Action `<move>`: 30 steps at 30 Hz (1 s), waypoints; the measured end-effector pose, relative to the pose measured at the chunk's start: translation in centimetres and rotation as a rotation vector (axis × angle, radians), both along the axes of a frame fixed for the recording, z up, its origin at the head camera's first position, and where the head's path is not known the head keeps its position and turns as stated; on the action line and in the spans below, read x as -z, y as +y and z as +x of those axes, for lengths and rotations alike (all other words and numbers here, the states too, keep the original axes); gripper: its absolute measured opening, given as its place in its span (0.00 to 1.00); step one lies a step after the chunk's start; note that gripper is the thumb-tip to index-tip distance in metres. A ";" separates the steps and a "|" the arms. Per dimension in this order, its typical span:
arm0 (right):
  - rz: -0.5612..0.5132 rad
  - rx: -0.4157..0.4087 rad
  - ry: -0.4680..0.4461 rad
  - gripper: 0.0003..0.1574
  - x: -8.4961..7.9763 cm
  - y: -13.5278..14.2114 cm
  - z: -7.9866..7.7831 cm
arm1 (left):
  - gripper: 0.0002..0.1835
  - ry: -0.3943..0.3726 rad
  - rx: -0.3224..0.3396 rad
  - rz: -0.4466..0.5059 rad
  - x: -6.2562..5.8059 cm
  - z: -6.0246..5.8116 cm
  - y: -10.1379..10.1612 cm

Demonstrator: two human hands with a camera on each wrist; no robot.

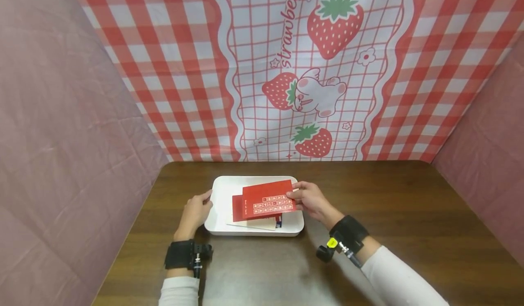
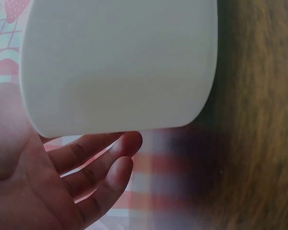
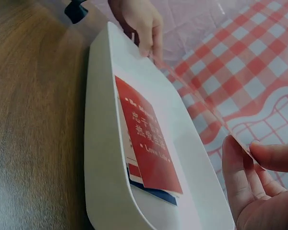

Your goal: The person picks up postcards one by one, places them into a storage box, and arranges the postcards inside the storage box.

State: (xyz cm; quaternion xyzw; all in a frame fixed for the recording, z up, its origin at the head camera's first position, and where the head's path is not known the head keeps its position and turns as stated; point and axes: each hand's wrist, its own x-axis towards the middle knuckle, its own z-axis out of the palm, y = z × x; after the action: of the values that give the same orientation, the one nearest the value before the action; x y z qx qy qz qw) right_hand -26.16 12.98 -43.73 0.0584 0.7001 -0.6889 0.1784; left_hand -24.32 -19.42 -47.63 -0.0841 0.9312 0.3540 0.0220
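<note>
A white rectangular tray stands on the table. The left hand grips its left end; in the left wrist view the fingers curl by the tray wall. Between the thumb and fingers of the right hand, a red card with white printed characters is pinched at its right edge. This card is raised over the tray and appears nearly edge-on in the right wrist view. Below it lies another red card with pale lettering, on top of a cream paper and a dark blue piece.
The brown wooden table extends around the tray. Behind it hangs a red-and-white checked cloth with strawberries, and pink cloth covers the sides. Both wrists wear black bands with small cameras.
</note>
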 end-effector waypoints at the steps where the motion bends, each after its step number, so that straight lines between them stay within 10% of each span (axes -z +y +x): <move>1: 0.001 -0.003 0.000 0.21 0.0 -0.2 0.0 | 0.25 -0.002 0.000 -0.001 0.0 0.0 0.0; 30: 0.049 0.066 -0.046 0.15 3.0 -4.1 0.1 | 0.25 0.010 -0.003 -0.010 0.0 -0.1 0.0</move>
State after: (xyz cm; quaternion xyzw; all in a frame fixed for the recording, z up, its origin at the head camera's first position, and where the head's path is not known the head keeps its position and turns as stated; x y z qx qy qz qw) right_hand -26.05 8.85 -46.77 0.1017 0.7103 -0.6754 0.1700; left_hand -24.41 -19.41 -47.63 -0.0839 0.9330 0.3496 0.0166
